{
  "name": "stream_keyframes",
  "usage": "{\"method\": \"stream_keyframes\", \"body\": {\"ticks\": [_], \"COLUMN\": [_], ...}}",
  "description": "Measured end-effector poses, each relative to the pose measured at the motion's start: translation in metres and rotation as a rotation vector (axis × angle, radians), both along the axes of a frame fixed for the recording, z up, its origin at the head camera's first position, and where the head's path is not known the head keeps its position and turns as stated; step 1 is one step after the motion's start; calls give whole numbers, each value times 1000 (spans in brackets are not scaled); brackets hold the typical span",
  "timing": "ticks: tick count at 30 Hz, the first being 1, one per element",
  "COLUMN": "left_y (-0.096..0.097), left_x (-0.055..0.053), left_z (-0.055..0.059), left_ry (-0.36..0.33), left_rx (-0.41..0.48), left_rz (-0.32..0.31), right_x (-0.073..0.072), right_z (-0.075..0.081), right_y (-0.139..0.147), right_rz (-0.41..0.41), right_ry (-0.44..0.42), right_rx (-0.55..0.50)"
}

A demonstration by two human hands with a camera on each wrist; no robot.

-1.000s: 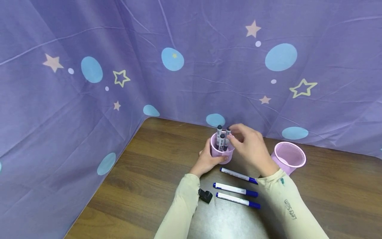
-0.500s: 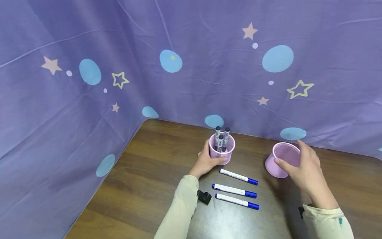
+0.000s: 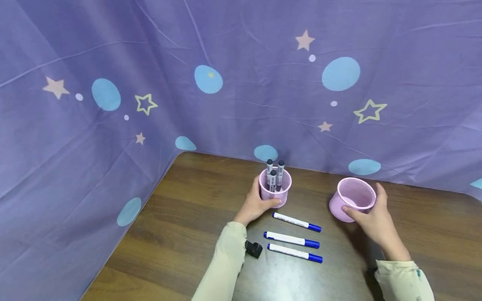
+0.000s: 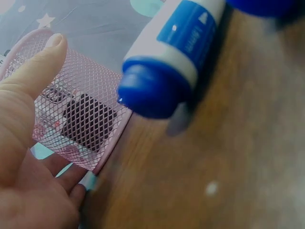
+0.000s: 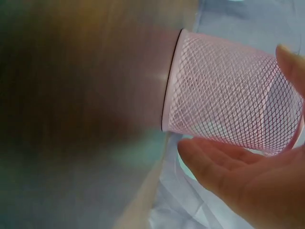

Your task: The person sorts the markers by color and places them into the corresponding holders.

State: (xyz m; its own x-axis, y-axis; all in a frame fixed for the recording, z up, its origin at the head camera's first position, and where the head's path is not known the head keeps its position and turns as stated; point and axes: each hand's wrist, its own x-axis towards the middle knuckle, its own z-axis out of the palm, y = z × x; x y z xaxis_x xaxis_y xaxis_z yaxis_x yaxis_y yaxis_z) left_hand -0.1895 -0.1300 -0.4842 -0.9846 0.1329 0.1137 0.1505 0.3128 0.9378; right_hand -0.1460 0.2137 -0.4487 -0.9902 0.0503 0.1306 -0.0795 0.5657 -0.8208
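On the left, a pink mesh pen cup (image 3: 284, 196) stands upright on the table with three black-capped markers (image 3: 273, 177) in it. My left hand (image 3: 253, 205) holds this cup by its side, thumb across the front; its fingers are partly hidden behind the mesh. Farther right, my right hand (image 3: 376, 221) grips a second pink mesh pen cup (image 3: 339, 209), thumb near the front rim and fingers on the far side. No pens show inside that one. In the right wrist view, thumb and fingers lie on opposite sides of the cup (image 5: 224, 90).
Three blue-capped white markers (image 3: 288, 239) lie in a row in front of the cups. A black wrist camera mount (image 3: 254, 249) sits by my left sleeve. Behind the wooden table (image 3: 180, 217) hangs a purple curtain (image 3: 241, 83).
My right hand has let go of a black-capped marker in the left cup and moved right, taking hold of the right cup. The left hand keeps its hold.
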Motion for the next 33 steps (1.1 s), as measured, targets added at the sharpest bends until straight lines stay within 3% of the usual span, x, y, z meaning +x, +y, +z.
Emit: {"method": "stream_keyframes", "body": {"ticks": [5, 9, 11, 14, 16, 20, 25, 33], "left_y": [-4, -15, -21, -25, -27, -26, -17, 0], "left_x": [6, 17, 25, 39, 49, 65, 73, 73], "left_z": [6, 11, 14, 19, 23, 28, 30, 30], "left_ry": [3, -86, -138, -192, -206, -200, -142, -76], "left_rx": [25, 46, 39, -38, -132, -284, -358, -481], "left_rz": [-14, 11, 54, 143, 166, 71, -70, -126], "right_x": [-2, -6, -8, -9, -10, -9, -9, -12], "right_z": [-4, -9, -10, -11, -10, -9, -8, -12], "right_y": [4, 5, 5, 5, 6, 7, 7, 9], "right_rz": [-4, 69, 101, 133, 139, 141, 143, 150], "right_ry": [-3, 19, 36, 59, 58, 34, 8, 2], "right_rx": [-42, -70, -83, -80, -66, -41, -32, -31]}}
